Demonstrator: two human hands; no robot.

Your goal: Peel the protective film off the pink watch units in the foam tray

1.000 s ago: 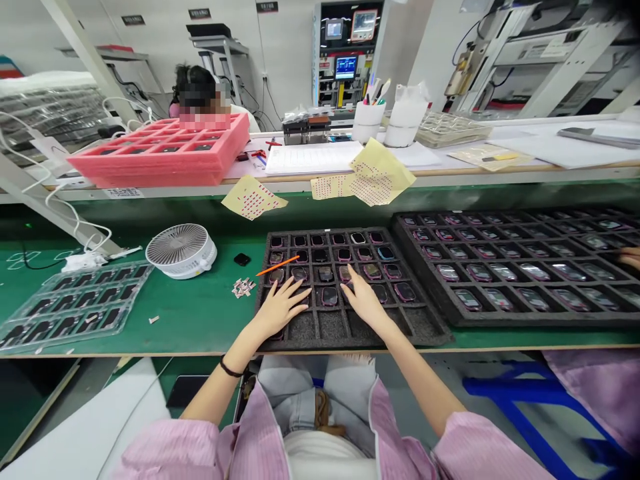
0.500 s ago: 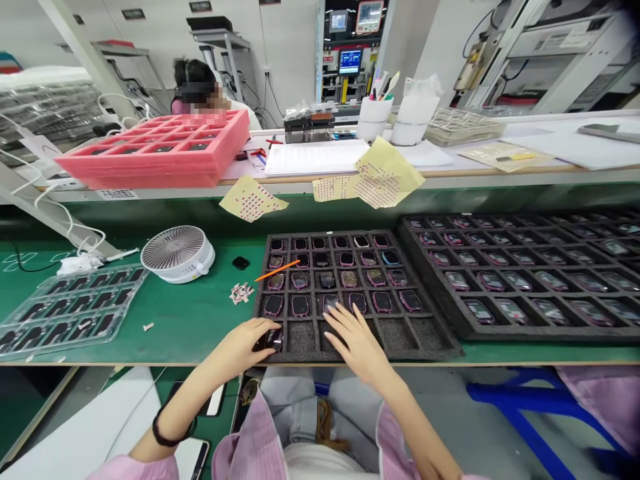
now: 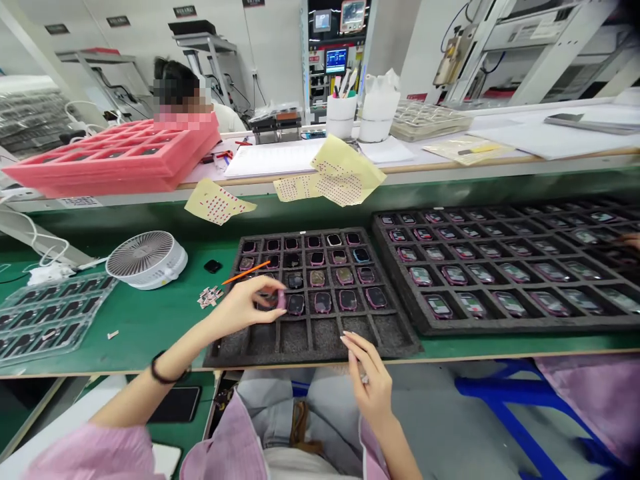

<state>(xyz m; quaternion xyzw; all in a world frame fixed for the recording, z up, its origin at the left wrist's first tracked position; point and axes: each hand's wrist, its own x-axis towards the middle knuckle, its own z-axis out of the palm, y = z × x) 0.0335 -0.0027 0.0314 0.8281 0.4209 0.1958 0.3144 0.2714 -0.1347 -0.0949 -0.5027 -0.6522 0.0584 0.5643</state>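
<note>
My left hand (image 3: 253, 300) is closed around a smartwatch case (image 3: 281, 299) with a purple-pink rim, held just above the left part of the dark foam tray (image 3: 286, 357). The fingers cover some of the case. Rows of similar watch cases (image 3: 323, 302) sit in the compartments behind. Over the tray's front edge, my right hand (image 3: 371, 383) has its fingers drawn together, and a small pale bit shows by the palm; its kind cannot be made out. Across the tray's left side lies an orange stick (image 3: 246, 272). Near it is a pile of small pale pieces (image 3: 210, 296).
A round white fan (image 3: 147, 260), a loose black watch case (image 3: 213, 266) and a clear tray of dark parts (image 3: 55, 317) are at left. Another foam tray (image 3: 425, 327) stands right, with another person's hand (image 3: 631, 240) at its edge. A pink foam tray (image 3: 115, 175) occupies the shelf.
My left hand has lifted from the front-left compartment with the watch case and moved up over the tray. My right hand has drawn back toward me, its fingers closing. The view has shifted right.
</note>
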